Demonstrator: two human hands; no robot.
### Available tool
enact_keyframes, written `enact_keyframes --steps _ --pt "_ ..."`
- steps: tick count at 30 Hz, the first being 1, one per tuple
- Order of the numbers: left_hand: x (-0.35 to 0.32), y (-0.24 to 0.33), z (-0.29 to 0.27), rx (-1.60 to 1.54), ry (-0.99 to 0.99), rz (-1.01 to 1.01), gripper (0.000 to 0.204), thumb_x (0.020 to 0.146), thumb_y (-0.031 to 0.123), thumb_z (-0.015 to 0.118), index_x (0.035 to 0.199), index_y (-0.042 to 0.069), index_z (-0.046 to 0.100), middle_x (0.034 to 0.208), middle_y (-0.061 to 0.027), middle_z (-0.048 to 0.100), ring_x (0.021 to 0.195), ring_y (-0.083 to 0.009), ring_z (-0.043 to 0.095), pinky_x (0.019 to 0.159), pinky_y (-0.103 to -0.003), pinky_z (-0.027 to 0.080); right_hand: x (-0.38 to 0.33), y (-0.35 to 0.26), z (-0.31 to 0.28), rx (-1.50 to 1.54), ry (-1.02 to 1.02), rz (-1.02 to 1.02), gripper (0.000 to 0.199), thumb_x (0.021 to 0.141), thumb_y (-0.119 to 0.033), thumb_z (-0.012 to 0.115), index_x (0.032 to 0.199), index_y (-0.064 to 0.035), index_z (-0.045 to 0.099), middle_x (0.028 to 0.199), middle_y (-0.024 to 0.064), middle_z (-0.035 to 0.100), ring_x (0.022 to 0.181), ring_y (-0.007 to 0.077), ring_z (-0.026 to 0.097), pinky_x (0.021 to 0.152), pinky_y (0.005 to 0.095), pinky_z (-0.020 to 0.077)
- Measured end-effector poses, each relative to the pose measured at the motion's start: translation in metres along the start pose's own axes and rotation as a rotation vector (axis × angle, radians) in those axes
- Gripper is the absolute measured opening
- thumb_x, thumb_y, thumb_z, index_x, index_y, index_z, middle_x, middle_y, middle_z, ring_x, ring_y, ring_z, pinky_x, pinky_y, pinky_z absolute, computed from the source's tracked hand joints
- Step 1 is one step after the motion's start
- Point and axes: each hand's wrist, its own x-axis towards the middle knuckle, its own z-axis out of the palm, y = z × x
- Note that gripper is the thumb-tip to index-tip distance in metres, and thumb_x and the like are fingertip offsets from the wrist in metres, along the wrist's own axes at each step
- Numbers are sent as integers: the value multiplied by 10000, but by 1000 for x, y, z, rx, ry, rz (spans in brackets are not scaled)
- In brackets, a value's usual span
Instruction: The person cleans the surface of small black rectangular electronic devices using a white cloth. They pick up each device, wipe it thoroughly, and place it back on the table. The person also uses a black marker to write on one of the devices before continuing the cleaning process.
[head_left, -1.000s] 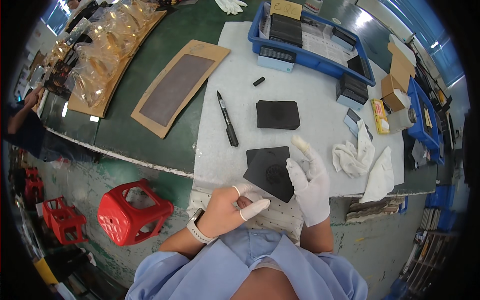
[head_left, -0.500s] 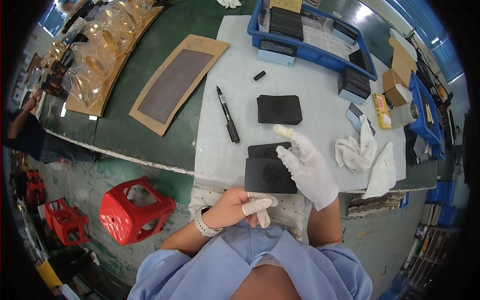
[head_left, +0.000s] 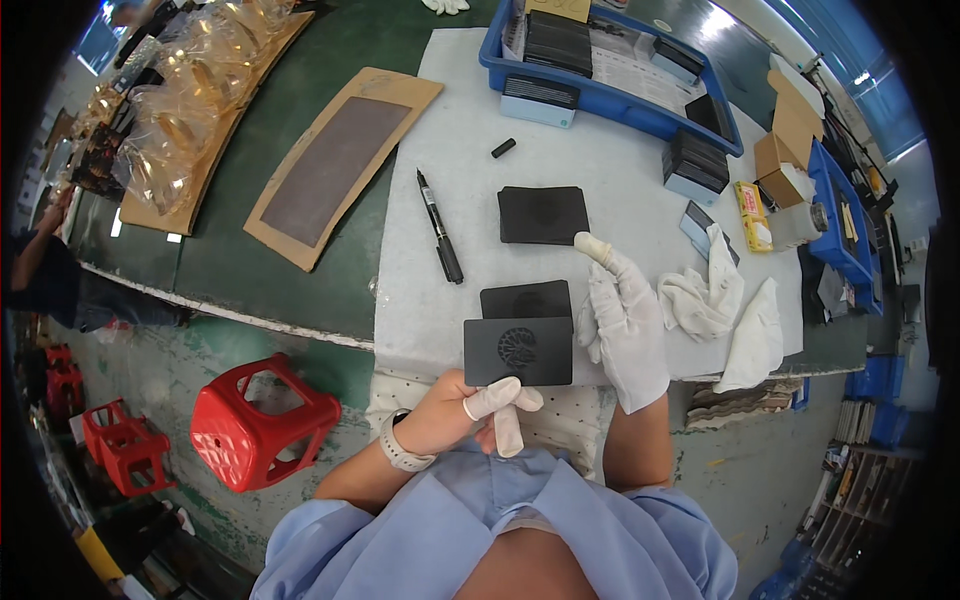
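Observation:
My left hand [head_left: 448,415], with cots on some fingertips, pinches the lower edge of a black card [head_left: 490,352]. A round raised emblem [head_left: 517,348] shows in the middle of its face. Just right of the card, my right hand [head_left: 625,330] in a white glove is held up with its fingers stretched out and nothing in them. Partly hidden behind the held card lie more black cards [head_left: 525,298]. Farther up the white sheet is a neat stack of black cards [head_left: 543,215]. An uncapped black marker [head_left: 440,230] lies left of the stack, its cap [head_left: 503,148] beyond it.
A blue tray [head_left: 630,118] with black card stacks stands at the back. White cloth gloves [head_left: 700,300], a yellow box [head_left: 752,215] and a small jar [head_left: 797,225] lie at right. At left are a cardboard-backed dark pad [head_left: 335,165] and a red stool [head_left: 265,420].
My left thumb now lies over the card's lower edge, and the emblem catches more light. My right fingers have straightened and drawn away from the card's right edge. The whole view shifted slightly.

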Motion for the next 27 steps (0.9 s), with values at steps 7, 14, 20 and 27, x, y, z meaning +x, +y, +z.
enact_keyframes --steps 7,14,20,27 --pt "2 -1 2 -5 52 -17 401 1008 326 514 992 -42 673 618 -97 644 489 -127 580 425 -229 423 -4 10 -5 16 62 73 330 1019 -177 486 1323 -57 530 602 -58 470 435 16 410 382 193 308" --pt "4 -1 -1 18 61 33 391 1007 323 515 1001 -34 675 607 -101 639 462 -131 568 418 -232 422 -9 19 -9 -12 52 70 352 1001 -152 506 1338 -52 519 640 -44 505 470 22 440 423 196 360" --pt "5 -1 0 0 76 33 391 1008 352 517 1030 10 706 626 -41 639 478 -84 538 440 -205 371 -25 18 13 46 -134 -70 496 970 -75 541 1437 -31 381 736 -17 548 603 32 509 545 186 422" --pt "4 0 -1 -7 106 33 408 1013 346 505 1022 -14 698 614 -55 635 468 -97 543 435 -211 390 -28 16 13 -66 -55 -122 492 986 -55 477 1454 -16 332 710 12 544 582 49 520 516 196 457"
